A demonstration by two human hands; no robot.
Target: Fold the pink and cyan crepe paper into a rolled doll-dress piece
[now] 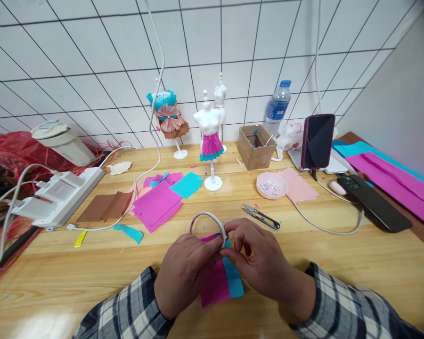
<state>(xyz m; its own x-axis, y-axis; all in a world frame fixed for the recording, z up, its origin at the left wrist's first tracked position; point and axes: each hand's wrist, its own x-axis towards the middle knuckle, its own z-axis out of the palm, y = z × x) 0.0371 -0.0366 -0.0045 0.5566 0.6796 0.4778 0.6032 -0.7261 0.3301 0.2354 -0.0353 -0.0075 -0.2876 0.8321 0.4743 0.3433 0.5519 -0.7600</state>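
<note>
My left hand [191, 266] is closed on a thin white ring, which looks like a narrow roll of tape [207, 214] standing on edge. At the ring's lower right side, the fingertips of my right hand [256, 252] are pinched against its rim; whether they hold a loose end is too small to tell. Beneath both hands lies a magenta and blue piece of crepe paper [217, 285], partly covered by my left hand. Thread snips [261, 216] rest just beyond my right hand. Past the ring stands a white mini dress form [207, 122] wearing a magenta skirt with a blue hem.
Magenta paper sheets [157, 205], brown sheets [104, 207] and a blue scrap [130, 232] lie at left, near a power strip [67, 195]. A pink bead dish [272, 185], cardboard box [256, 148], water bottle [278, 106], propped phone [318, 141] and black phone [374, 202] occupy the right.
</note>
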